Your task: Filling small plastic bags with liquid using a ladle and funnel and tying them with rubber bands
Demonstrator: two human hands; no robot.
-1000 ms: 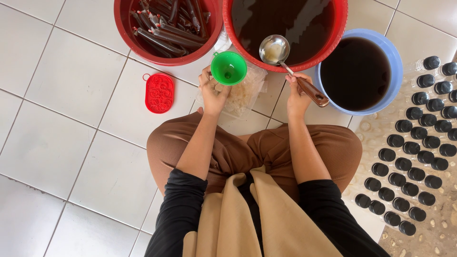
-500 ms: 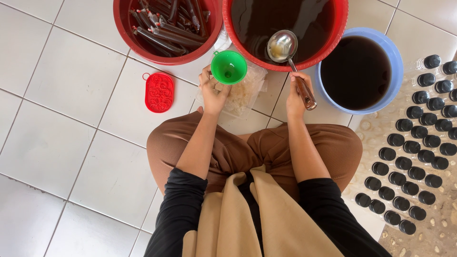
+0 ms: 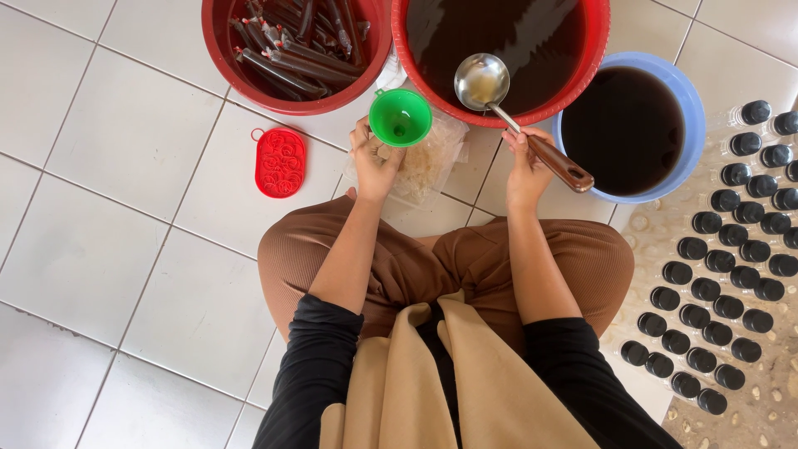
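Ladle (image 3: 485, 81) in your right hand (image 3: 525, 166), top middle, over red tub (image 3: 399, 37). Your left hand (image 3: 374, 158) holds green funnel (image 3: 400, 117).

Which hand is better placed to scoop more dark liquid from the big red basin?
Right. The right hand already grips the ladle, whose bowl sits over the red basin. The left hand is occupied steadying the green funnel.

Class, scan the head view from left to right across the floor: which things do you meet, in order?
Red oval pad → green funnel at the left hand → ladle in the right hand → blue basin → black-capped bottles.
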